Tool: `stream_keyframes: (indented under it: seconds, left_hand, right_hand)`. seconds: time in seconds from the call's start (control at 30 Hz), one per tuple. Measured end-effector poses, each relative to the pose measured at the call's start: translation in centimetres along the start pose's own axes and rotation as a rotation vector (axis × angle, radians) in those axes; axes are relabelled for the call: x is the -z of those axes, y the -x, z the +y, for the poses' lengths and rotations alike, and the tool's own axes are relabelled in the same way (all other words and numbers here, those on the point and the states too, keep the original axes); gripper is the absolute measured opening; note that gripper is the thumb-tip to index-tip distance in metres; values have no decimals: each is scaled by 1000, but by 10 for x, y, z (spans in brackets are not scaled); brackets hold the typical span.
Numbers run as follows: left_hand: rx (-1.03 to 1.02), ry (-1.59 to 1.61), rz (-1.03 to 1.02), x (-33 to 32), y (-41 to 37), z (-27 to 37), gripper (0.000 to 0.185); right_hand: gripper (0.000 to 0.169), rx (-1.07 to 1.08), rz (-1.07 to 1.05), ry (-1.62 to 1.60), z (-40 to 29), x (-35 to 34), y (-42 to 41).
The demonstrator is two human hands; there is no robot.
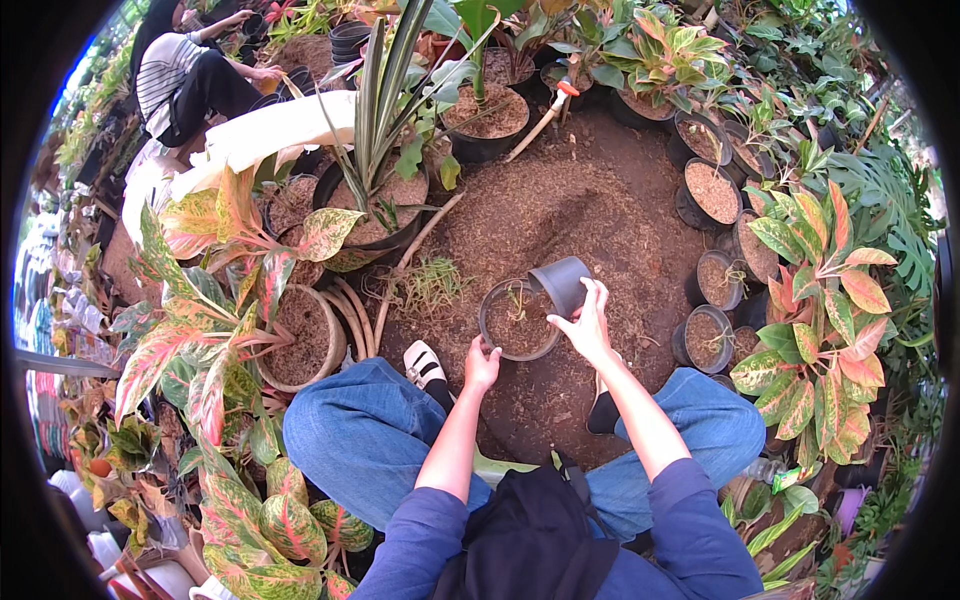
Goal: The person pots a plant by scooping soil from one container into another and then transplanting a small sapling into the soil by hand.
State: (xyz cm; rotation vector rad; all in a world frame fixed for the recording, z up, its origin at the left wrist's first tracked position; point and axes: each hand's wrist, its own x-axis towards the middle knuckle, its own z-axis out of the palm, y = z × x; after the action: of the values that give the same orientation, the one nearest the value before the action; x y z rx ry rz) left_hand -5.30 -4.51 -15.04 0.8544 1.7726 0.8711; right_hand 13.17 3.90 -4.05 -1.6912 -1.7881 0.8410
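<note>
A round black plastic pot (491, 336) stands on the ground between my feet, holding brown soil mix and a small, thin seedling (517, 304). My left hand (482, 365) is at its near left rim, thumb and fingers gripping the edge. Above the pot's far right side, my right hand (589, 322) holds a smaller black pot (559, 280) between thumb and fingers. That smaller pot is tilted, its base toward the upper right, and its inside is hidden from me. Loose soil mix (555, 195) covers the ground beyond both pots.
Small potted seedlings (705, 337) line the right side, beside a red-green aglaonema (832, 300). At left stand a large pale pot (334, 352) and a striped, long-leaved plant (379, 112). Pulled weeds (431, 289) and a wooden-handled tool (540, 124) lie on the ground. Another person (176, 82) sits upper left.
</note>
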Motion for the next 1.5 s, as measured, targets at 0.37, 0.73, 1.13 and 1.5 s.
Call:
stream_keyframes:
  seconds: [0.37, 0.73, 1.13, 1.5]
  left_hand:
    - [13, 44, -11, -2, -9, -22, 52]
    - [-20, 63, -29, -3, -10, -24, 50]
    - [-15, 65, -55, 2, -5, -11, 54]
    - [-94, -41, 124, 3, -14, -5, 59]
  right_hand:
    - [89, 1, 14, -67, 3, -1, 29]
    - [90, 118, 127, 91, 14, -15, 55]
    - [82, -712, 423, -966, 85, -5, -3]
    - [53, -940, 217, -1139, 172, -60, -11]
